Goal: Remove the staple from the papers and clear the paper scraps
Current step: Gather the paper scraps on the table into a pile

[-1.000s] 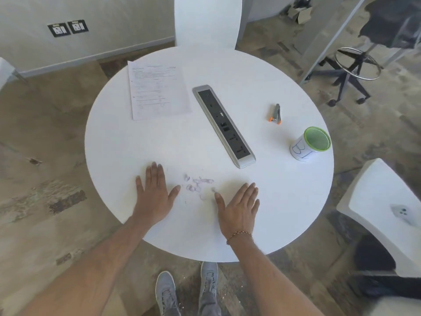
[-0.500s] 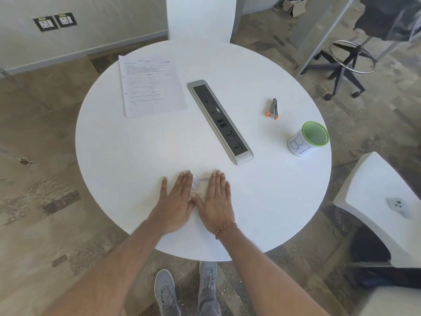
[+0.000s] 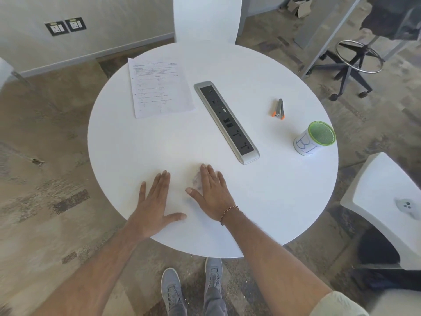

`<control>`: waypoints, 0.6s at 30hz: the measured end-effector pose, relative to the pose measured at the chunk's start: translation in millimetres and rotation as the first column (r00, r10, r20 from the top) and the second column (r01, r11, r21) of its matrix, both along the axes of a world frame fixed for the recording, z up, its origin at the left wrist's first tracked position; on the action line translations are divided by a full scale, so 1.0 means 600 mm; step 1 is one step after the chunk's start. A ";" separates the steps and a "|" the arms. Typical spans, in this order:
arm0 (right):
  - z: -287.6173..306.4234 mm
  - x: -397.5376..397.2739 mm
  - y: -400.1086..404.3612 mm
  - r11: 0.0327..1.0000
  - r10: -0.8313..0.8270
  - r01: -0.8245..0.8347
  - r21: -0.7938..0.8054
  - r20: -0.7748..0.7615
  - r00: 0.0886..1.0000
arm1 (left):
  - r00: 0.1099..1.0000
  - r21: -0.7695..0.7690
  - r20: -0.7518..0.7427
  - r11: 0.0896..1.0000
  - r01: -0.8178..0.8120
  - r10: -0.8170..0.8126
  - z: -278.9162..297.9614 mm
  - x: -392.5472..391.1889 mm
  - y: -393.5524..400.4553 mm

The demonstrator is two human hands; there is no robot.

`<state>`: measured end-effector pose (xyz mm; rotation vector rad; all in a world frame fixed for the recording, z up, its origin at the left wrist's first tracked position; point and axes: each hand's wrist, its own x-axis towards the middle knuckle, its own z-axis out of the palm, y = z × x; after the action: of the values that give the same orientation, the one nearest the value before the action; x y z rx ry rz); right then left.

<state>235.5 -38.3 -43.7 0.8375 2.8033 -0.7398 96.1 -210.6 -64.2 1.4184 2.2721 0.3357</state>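
A small heap of paper scraps (image 3: 196, 180) lies on the round white table (image 3: 141, 144) near its front, right against the inner edge of my right hand (image 3: 210, 192). That hand rests flat on the table, fingers straight, partly hiding the scraps. My left hand (image 3: 153, 205) lies flat a little to the left and nearer the edge, thumb out, apart from the scraps. The printed papers (image 3: 159, 86) sit at the far left of the table. A grey and orange staple remover (image 3: 279, 109) lies at the right.
A long silver power strip (image 3: 226, 122) runs diagonally across the table's middle. A green-rimmed bin cup (image 3: 315, 139) stands near the right edge. White chairs stand behind the table and at the right; an office stool is at the back right.
Both hands swept inward and gathered the spread scraps into one heap. Since then my left hand has slid back left and toward me, while my right hand stays against the heap.
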 end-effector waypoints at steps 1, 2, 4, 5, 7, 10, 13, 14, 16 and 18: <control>0.000 0.001 -0.003 1.000 0.021 -0.021 0.002 -0.009 1.000 | 1.000 -0.022 0.003 1.000 0.004 -0.003 -0.001 -0.006 -0.002; 0.000 0.003 -0.005 1.000 0.027 -0.028 -0.008 -0.035 0.999 | 1.000 -0.042 0.007 0.999 0.006 -0.006 -0.001 -0.011 -0.003; 0.001 0.009 -0.008 1.000 0.017 -0.019 -0.013 -0.140 0.990 | 1.000 -0.062 0.007 0.998 0.008 -0.007 -0.001 -0.015 -0.002; 0.002 0.012 -0.011 1.000 0.013 -0.010 0.015 -0.203 0.979 | 1.000 -0.064 0.006 0.998 0.003 -0.002 0.000 -0.014 0.000; 0.001 0.017 -0.016 0.993 -0.015 0.049 0.104 -0.308 0.951 | 1.000 -0.061 0.007 0.998 -0.020 0.021 0.002 -0.008 0.012; 0.006 0.023 -0.019 0.958 -0.113 0.200 0.207 -0.369 0.923 | 0.998 -0.016 0.003 0.998 -0.060 0.060 0.001 0.002 0.042; 0.014 0.034 -0.016 0.923 -0.195 0.314 0.223 -0.434 0.880 | 0.996 0.015 -0.019 0.997 -0.082 0.082 -0.002 0.006 0.072; 0.015 0.041 -0.015 0.911 -0.226 0.351 0.215 -0.451 0.863 | 0.996 0.021 -0.020 0.996 -0.090 0.090 -0.003 0.007 0.080; 0.017 0.054 -0.016 0.886 -0.289 0.419 0.198 -0.473 0.832 | 0.994 0.031 -0.024 0.994 -0.104 0.105 -0.008 0.006 0.094; 0.014 0.066 -0.021 0.870 -0.327 0.455 0.190 -0.470 0.820 | 0.993 0.036 -0.033 0.993 -0.110 0.111 -0.011 0.007 0.107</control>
<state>275.2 -51.2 -35.2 1.5225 3.2198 -0.6159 100.1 -146.4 -70.5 1.3275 2.3900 0.3881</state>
